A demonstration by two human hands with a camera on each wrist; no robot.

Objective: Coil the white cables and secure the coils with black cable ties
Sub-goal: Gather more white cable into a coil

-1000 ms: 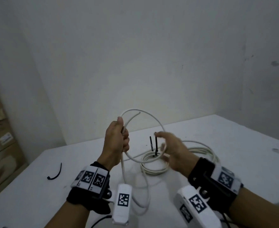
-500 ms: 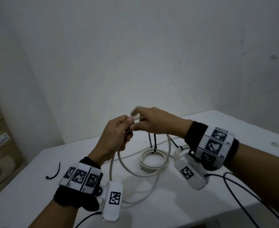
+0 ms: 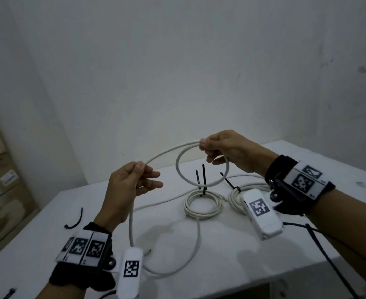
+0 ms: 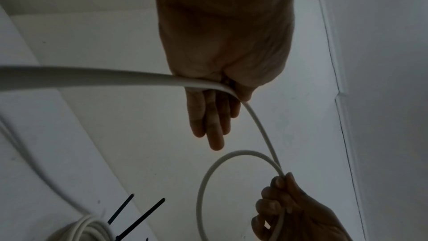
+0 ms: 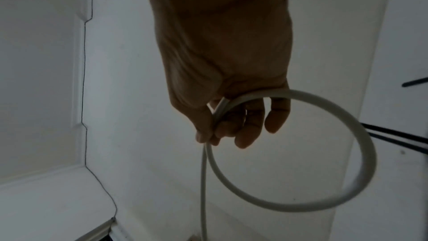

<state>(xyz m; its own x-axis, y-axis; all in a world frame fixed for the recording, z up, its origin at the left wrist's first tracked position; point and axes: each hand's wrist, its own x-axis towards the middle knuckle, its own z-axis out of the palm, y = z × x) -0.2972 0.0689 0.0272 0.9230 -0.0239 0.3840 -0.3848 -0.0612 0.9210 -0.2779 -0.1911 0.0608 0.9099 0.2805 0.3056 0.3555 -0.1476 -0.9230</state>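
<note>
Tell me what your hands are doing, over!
Right hand pinches first loop of cable. Left hand pinches the same cable, feeding slack. Two tied coils on table. Nothing in the way.

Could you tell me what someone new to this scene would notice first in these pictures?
Probably the single loop of white cable held up in mid-air: the right hand pinches it closed at the top, while the left hand grips the run leading to it. Behind it on the white table lie two finished coils, their black cable ties sticking up.
</note>
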